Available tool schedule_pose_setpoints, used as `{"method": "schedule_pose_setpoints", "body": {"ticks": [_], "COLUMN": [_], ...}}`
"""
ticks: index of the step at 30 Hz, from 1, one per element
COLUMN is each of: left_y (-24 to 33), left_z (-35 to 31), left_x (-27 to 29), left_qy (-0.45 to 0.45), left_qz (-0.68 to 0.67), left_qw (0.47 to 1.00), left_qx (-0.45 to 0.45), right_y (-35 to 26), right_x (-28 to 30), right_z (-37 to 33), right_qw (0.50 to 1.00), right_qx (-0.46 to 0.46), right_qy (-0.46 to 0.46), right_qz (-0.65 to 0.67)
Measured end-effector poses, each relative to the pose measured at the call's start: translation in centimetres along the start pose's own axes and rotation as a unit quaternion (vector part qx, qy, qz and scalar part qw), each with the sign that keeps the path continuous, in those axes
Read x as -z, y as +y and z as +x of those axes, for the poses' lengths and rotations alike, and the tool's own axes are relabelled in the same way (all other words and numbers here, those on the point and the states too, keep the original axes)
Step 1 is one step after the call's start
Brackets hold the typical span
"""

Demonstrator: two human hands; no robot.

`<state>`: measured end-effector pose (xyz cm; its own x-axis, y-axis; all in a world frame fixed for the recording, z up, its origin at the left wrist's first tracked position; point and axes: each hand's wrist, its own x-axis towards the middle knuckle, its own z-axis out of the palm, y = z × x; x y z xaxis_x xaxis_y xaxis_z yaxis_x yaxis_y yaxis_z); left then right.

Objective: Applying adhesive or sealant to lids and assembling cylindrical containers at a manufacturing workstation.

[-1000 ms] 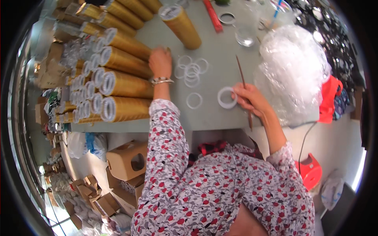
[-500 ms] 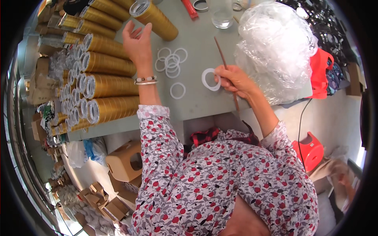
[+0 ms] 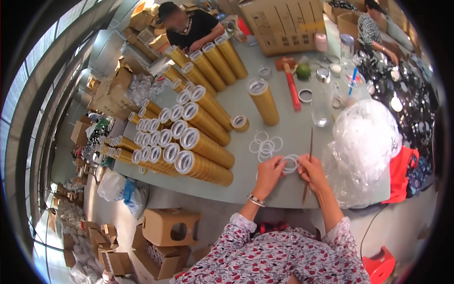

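Observation:
Both my hands meet over the near part of the grey-green table (image 3: 227, 199). Between them are translucent white plastic rings (image 3: 290, 156), seemingly a few together. My left hand (image 3: 268, 176) pinches their left side with the fingertips. The right side is gripped by my right hand (image 3: 313, 173), which also keeps a thin brown stick (image 3: 310, 142) upright against its fingers. Several loose white rings (image 3: 266, 150) lie overlapping just beyond my left hand. Farther off stands a single gold tube (image 3: 265, 104) with a clear ringed top.
Rows of gold tubes (image 3: 208, 168) fill the table's left. At right sit a clear plastic bag heap (image 3: 364, 132) and a red bag (image 3: 402, 175). A red-handled hammer (image 3: 292, 90), a glass (image 3: 322, 104) and a carton (image 3: 283, 28) are farther back. A co-worker (image 3: 191, 28) is across the table.
My left hand has come down from beside the single gold tube to the rings in my right hand. The view has tilted up, showing more of the table's far side.

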<state>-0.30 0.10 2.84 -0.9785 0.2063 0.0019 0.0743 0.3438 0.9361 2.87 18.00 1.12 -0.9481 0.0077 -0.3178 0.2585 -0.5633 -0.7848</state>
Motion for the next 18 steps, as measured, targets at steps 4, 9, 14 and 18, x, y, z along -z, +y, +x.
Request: {"method": "schedule_pose_setpoints", "body": {"ticks": [4, 9, 14, 18], "left_y": [-0.2, -5.7, -2.5, 1.9], "left_z": [1.3, 4.9, 6.9, 9.8], "left_x": [-0.3, 3.0, 4.0, 5.2], "left_qy": [-0.026, 0.095, 0.019, 0.156], "left_qz": [-0.02, 0.457, 0.426, 0.274], "left_qw": [0.999, 0.848, 0.896, 0.94], "left_qx": [-0.037, -0.251, -0.121, -0.133], "right_y": [0.1, 0.4, 0.4, 0.4], "right_x": [1.1, 1.5, 2.0, 2.0], "right_z": [0.6, 0.2, 0.1, 0.0], "right_qw": [0.999, 0.999, 0.998, 0.998], "right_qx": [-0.001, -0.004, -0.013, -0.001], "right_qy": [-0.01, 0.016, -0.01, 0.002], "right_qz": [0.036, 0.04, 0.055, 0.061]}}
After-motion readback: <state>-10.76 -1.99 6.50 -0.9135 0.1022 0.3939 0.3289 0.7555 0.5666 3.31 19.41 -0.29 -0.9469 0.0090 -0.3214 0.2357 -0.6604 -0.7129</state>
